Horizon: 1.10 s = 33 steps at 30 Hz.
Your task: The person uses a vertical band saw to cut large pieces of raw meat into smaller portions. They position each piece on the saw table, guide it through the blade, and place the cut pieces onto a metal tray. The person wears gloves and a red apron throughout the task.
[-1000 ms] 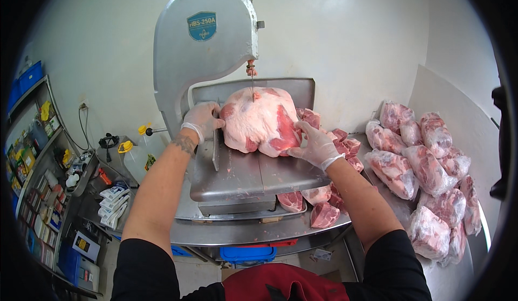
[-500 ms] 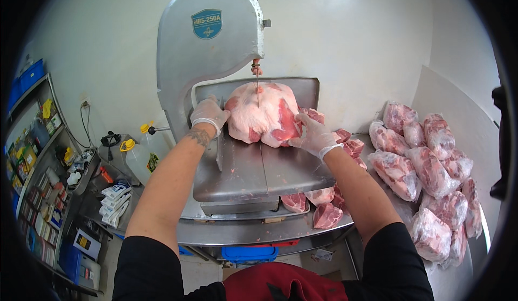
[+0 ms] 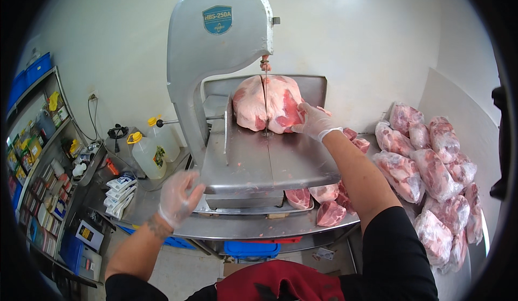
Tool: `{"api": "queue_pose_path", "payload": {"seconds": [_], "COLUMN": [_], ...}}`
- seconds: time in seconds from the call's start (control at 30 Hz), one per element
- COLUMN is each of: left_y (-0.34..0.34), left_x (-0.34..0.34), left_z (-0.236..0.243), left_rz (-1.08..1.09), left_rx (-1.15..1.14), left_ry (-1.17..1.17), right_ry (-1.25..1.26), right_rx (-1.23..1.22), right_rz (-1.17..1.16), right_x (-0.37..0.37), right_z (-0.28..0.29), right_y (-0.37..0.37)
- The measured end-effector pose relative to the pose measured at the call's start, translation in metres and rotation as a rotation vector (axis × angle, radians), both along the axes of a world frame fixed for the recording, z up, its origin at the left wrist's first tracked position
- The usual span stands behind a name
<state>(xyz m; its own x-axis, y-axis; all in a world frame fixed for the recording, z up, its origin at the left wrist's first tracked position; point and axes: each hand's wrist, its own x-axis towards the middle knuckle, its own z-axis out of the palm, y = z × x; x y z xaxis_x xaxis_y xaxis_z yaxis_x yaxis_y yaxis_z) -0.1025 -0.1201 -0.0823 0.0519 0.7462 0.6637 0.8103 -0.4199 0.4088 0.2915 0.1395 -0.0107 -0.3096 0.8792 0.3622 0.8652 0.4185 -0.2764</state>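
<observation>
A large piece of raw meat point(image 3: 250, 105), pale with fat and red patches, sits on the steel table point(image 3: 243, 163) of a grey meat bandsaw point(image 3: 221, 50). The upright blade point(image 3: 266, 93) stands in a cut that divides the meat into left and right parts. My right hand point(image 3: 315, 122), in a clear glove, is closed against the right part's side, with some fingers hidden. Off the meat, my left hand point(image 3: 181, 197), also gloved, hangs in the air by the table's front left corner. Its fingers are stretched out and hold nothing.
Cut meat chunks point(image 3: 330, 213) lie below and right of the saw table. Plastic-wrapped meat pieces point(image 3: 399, 174) are heaped at the right. Yellow-capped jugs point(image 3: 147, 158) stand left of the saw, near folded white packets point(image 3: 120, 193). Loaded shelves point(image 3: 40, 171) line the far left.
My left hand has let go of the meat and come back toward me, down and left. The meat has moved farther into the blade, and the cut gap now shows. My right hand stays on it.
</observation>
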Motion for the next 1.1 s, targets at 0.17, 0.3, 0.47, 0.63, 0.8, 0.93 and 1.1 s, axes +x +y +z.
{"api": "queue_pose_path", "payload": {"seconds": [0.17, 0.3, 0.47, 0.63, 0.8, 0.93, 1.1], "left_y": [-0.086, -0.151, -0.202, -0.203, -0.178, -0.154, -0.153], "left_x": [-0.05, -0.066, -0.06, -0.05, -0.01, 0.059, 0.151], "left_z": [-0.095, -0.182, -0.224, -0.223, -0.222, -0.228, -0.214], "left_rz": [0.195, 0.324, 0.383, 0.365, 0.359, 0.352, 0.379], "left_rx": [-0.359, -0.677, -0.891, -0.968, -0.904, -0.893, -0.975], "left_ry": [0.028, -0.19, -0.062, -0.151, -0.121, -0.206, -0.41], "right_ry": [-0.008, -0.017, -0.073, -0.2, 0.156, 0.159, 0.145], "right_rx": [-0.029, -0.03, -0.05, -0.175, -0.041, -0.01, 0.009], "right_rz": [-0.027, -0.02, -0.059, -0.058, -0.013, 0.107, 0.339], "right_x": [-0.003, -0.001, 0.01, 0.028, 0.047, 0.05, 0.02], "right_z": [0.006, 0.005, 0.012, 0.029, 0.051, 0.073, 0.095], "right_y": [0.006, 0.019, 0.019, 0.028, 0.071, 0.108, 0.166]}}
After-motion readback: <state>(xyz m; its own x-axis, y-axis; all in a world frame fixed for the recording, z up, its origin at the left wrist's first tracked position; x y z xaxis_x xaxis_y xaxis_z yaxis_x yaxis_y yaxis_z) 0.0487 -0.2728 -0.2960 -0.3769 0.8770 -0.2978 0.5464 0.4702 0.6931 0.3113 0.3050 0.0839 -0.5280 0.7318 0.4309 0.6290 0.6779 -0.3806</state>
